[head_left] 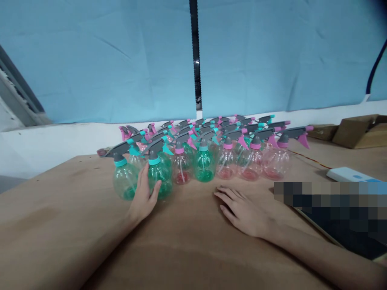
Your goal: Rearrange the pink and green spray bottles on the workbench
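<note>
My left hand [145,197] is against a green spray bottle [161,175] with a turquoise collar and a grey sprayer head. Its fingers run up the bottle's left side and the thumb lies across the front. Just left of that hand stands another clear-green spray bottle [122,181]. My right hand [242,211] rests palm down on the wooden table [187,245], fingers stretched out, holding nothing. Nearest to it are a pink spray bottle [225,163] and a green spray bottle [204,165] in the front row.
Several rows of spray bottles with pink or turquoise triggers stand behind the front row. Cardboard boxes [359,131] sit at the back right. A white device [356,175] with a thin cable and a dark panel [347,229], partly pixelated, lie on the right. Blue sheeting [121,60] covers the wall.
</note>
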Motion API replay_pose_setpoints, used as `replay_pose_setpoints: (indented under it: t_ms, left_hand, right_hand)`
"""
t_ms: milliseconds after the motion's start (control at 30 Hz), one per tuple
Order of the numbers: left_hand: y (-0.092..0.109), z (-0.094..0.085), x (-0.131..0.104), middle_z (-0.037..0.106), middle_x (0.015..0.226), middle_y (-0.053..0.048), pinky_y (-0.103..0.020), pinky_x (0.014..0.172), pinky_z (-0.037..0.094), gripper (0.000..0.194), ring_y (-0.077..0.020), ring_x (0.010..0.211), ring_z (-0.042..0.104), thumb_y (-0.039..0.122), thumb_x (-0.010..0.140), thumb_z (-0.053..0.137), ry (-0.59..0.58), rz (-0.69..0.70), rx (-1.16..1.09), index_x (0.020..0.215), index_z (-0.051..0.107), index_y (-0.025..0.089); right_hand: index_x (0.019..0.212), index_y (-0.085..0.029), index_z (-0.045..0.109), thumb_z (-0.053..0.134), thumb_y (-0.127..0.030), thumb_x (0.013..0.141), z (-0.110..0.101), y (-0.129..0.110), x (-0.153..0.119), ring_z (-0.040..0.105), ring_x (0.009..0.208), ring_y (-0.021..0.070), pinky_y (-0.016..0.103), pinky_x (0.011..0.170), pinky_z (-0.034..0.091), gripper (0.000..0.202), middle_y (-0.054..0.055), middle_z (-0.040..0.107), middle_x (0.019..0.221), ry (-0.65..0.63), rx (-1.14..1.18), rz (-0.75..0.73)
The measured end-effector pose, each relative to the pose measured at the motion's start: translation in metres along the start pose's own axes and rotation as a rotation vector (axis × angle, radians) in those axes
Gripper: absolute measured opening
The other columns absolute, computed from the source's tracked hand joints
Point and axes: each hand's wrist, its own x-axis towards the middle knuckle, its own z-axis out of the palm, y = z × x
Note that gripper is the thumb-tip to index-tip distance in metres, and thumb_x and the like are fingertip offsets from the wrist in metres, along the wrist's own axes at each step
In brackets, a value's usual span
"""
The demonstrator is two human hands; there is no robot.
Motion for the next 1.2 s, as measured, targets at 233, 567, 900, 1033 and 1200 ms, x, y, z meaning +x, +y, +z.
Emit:
replay_pose_setpoints:
  t_ms: [233, 567, 900, 1033, 1200]
  left_hand:
    - [-0.013, 0.012, 0.009, 0.029, 0.14, -0.02, -0.054, 0.105, 0.026, 0.061, -0.0331, 0.131, 0.027, 0.037, 0.09, 0.036, 0.028, 0.025, -0.024, 0.141, 0.013, 0.013]
    - [-0.019, 0.018, 0.02, 0.023, 0.144, -0.019, -0.054, 0.107, 0.022, 0.061, -0.0313, 0.134, 0.02, 0.037, 0.09, 0.033, -0.011, 0.022, -0.034, 0.142, 0.009, 0.014]
    - [-0.023, 0.02, 0.021, 0.022, 0.143, -0.018, -0.053, 0.106, 0.024, 0.063, -0.0313, 0.133, 0.021, 0.033, 0.089, 0.038, 0.018, 0.049, 0.019, 0.142, 0.008, 0.016]
    - [-0.002, 0.007, 0.014, 0.018, 0.145, -0.013, -0.051, 0.106, 0.025, 0.063, -0.0293, 0.134, 0.02, 0.022, 0.086, 0.045, 0.117, 0.181, 0.052, 0.14, 0.013, 0.023]
    - [0.044, 0.0, 0.001, 0.024, 0.143, -0.012, -0.047, 0.107, 0.028, 0.05, -0.0264, 0.133, 0.022, 0.01, 0.083, 0.041, -0.194, 0.506, 0.019, 0.132, 0.031, 0.02]
  right_hand:
    - [0.126, -0.011, 0.048, 0.036, -0.024, 0.089, -0.001, 0.0, 0.001, 0.04, 0.121, 0.0245, 0.043, 0.101, 0.034, 0.041, 0.013, 0.046, 0.132, 0.003, 0.002, -0.01]
    - [0.126, -0.012, 0.048, 0.037, -0.024, 0.089, 0.0, 0.0, 0.0, 0.041, 0.121, 0.024, 0.043, 0.101, 0.034, 0.041, 0.012, 0.047, 0.131, 0.019, 0.016, -0.013]
    - [0.126, -0.012, 0.048, 0.036, -0.024, 0.089, -0.001, 0.0, 0.001, 0.04, 0.121, 0.0245, 0.043, 0.101, 0.034, 0.041, 0.013, 0.046, 0.132, -0.004, 0.012, 0.001]
    - [0.126, -0.012, 0.048, 0.036, -0.024, 0.089, 0.0, 0.0, 0.0, 0.04, 0.121, 0.0244, 0.043, 0.1, 0.034, 0.041, 0.012, 0.047, 0.131, 0.009, 0.011, -0.002]
    - [0.126, -0.013, 0.047, 0.036, -0.023, 0.089, -0.001, -0.001, 0.0, 0.041, 0.121, 0.0242, 0.043, 0.1, 0.034, 0.041, 0.012, 0.048, 0.131, 0.027, 0.019, -0.008]
